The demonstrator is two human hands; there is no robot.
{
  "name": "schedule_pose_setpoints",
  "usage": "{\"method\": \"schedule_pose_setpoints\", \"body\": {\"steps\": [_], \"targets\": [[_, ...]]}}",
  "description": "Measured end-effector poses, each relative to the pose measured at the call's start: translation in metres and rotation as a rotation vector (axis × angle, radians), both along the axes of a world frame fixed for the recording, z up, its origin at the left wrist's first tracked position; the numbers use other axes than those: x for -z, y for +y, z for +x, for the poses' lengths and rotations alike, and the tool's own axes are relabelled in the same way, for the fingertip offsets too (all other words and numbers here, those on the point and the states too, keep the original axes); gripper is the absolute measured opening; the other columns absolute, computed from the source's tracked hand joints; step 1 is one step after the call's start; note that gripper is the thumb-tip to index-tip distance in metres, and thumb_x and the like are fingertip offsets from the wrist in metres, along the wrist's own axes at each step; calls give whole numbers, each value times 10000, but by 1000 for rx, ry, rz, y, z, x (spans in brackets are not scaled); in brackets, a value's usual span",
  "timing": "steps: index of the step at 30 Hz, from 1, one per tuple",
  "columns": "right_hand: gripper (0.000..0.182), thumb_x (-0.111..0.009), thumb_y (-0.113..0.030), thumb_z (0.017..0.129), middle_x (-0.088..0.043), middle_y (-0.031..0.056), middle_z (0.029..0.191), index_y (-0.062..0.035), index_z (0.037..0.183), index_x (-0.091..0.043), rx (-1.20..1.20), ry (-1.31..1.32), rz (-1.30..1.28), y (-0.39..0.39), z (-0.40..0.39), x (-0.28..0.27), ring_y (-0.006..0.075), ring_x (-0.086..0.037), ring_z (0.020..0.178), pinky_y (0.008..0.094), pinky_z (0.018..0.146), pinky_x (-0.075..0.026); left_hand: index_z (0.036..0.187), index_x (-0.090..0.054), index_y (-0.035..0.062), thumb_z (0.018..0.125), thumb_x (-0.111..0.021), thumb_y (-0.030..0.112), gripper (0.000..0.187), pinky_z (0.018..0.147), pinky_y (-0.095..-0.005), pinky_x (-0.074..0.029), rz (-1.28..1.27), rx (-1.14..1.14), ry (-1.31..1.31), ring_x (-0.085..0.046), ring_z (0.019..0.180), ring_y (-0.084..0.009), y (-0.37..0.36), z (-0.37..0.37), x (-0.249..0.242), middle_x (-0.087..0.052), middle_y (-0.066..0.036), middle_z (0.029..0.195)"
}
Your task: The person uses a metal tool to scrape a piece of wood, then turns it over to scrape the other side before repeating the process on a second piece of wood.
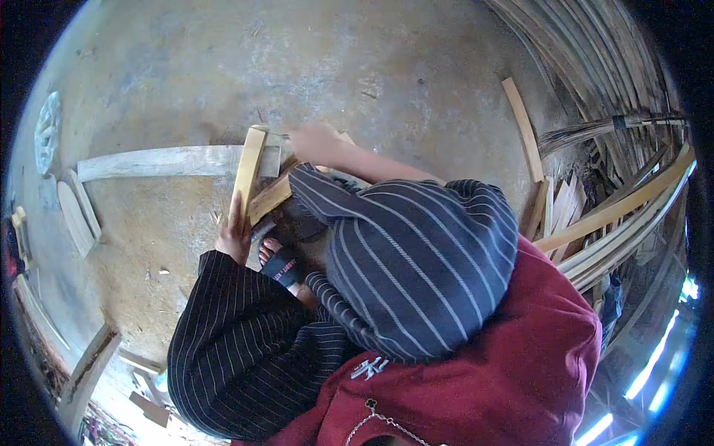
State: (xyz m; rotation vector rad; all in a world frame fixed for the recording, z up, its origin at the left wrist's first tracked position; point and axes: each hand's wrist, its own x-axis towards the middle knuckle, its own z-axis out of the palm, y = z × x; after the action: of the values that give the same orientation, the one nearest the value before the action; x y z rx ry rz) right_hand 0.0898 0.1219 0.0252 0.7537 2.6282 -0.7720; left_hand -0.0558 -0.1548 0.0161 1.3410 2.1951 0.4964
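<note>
The left hand (234,239) clamps its fingers on the wood strip (248,169). The right hand (316,143), near the upper end, is blurred; its finger state cannot be determined.

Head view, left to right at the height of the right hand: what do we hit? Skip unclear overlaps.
Crumpled clear plastic → yellow wood strip → right hand → loose wood strip → bundle of thin sticks.
</note>
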Motion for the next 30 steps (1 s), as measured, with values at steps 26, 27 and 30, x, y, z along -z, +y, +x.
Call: {"method": "schedule_pose_setpoints", "body": {"steps": [26, 27, 30], "targets": [[373, -441, -364, 935, -659, 185, 778, -48, 871, -628, 204, 81, 2, -25, 5, 15, 355, -655, 712, 465, 626, -529, 1444, -239, 312, 859, -578, 238, 681, 651, -518, -524, 35, -56, 109, -608, 805, -463, -29, -15, 42, -566, -264, 1050], [376, -439, -370, 936, -658, 184, 770, -49, 876, -625, 194, 91, 24, -26, 6, 15, 355, -655, 710, 467, 623, -528, 1448, -228, 311, 856, -582, 243, 694, 667, -514, -527, -18, -71, 132, -611, 829, -459, -25, -14, 36, -571, -256, 1063], [394, -425, -386, 941, -654, 182, 753, -43, 878, -607, 175, 110, 71, -26, 13, 28, 355, -652, 701, 477, 608, -522, 1469, -159, 273, 845, -596, 295, 762, 736, -491, -524, -86, -175, -45, -614, 909, -423, -17, -19, 17, -607, -215, 1044]]}}
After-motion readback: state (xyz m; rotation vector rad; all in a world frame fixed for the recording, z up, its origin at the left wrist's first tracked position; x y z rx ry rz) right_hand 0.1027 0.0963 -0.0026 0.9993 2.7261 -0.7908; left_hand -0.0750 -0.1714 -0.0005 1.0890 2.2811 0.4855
